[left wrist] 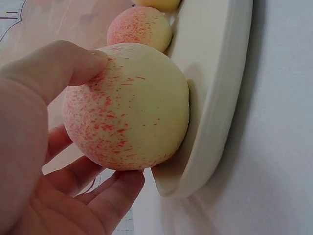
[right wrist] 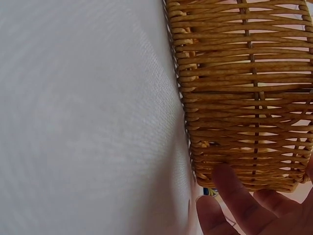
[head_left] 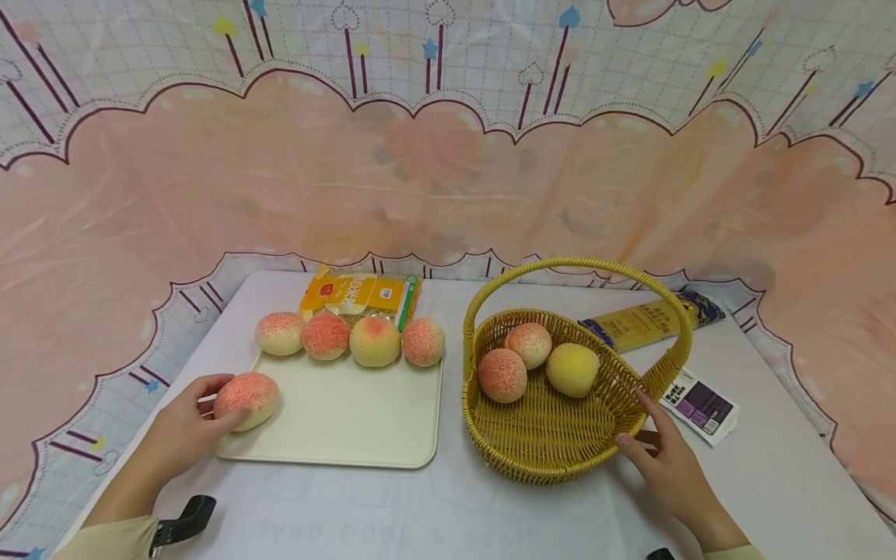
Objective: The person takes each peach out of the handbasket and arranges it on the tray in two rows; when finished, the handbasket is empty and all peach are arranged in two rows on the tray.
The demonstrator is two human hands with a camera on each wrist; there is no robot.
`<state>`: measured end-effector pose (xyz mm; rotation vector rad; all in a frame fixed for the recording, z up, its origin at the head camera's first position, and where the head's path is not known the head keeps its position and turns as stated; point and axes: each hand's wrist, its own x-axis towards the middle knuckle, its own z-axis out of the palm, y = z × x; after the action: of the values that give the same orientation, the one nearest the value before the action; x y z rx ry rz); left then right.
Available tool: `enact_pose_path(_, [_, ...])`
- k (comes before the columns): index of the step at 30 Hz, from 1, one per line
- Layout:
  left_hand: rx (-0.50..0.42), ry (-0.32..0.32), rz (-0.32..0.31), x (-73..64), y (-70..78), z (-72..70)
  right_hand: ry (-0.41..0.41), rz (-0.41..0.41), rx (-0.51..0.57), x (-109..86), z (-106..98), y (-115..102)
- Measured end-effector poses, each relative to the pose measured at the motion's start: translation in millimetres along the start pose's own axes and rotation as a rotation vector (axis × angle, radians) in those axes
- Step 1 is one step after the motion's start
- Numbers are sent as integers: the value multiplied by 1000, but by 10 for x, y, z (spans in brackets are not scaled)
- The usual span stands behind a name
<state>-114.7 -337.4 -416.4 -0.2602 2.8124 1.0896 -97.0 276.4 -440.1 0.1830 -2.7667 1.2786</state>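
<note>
My left hand (head_left: 189, 424) holds a pink-speckled peach (head_left: 248, 400) between thumb and fingers at the left edge of the cream tray (head_left: 350, 420). In the left wrist view, the thumb (left wrist: 83, 63) lies on one side of this peach, with fingertips on the other. My right hand (head_left: 665, 459) grips the right rim of the wicker basket (head_left: 539, 467), thumb at the rim. In the right wrist view, fingers (right wrist: 234, 191) lie against its woven outer wall. Inside the basket sit two pinkish peaches (head_left: 502, 376) and a yellow one (head_left: 572, 370).
A row of several peaches (head_left: 375, 341) lines the tray's back edge. Behind them lies a yellow food packet (head_left: 364, 295). A gold-and-blue packet (head_left: 637, 325) and a white-and-purple packet (head_left: 702, 406) lie right of the basket, whose tall handle (head_left: 574, 264) arches upward.
</note>
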Motion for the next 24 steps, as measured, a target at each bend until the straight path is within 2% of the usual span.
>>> enact_pose_path(8, [32,21,32,-96,-12,4,-10,16,-6,-3,-6,-6])
enact_pose_path(17, [44,-6,0,-160,-35,-9,-15,18,-10,-8,-3,-6])
enact_pose_path(24, [66,5,16,-210,-42,-19,-15,21,-17,-2,-5,-9])
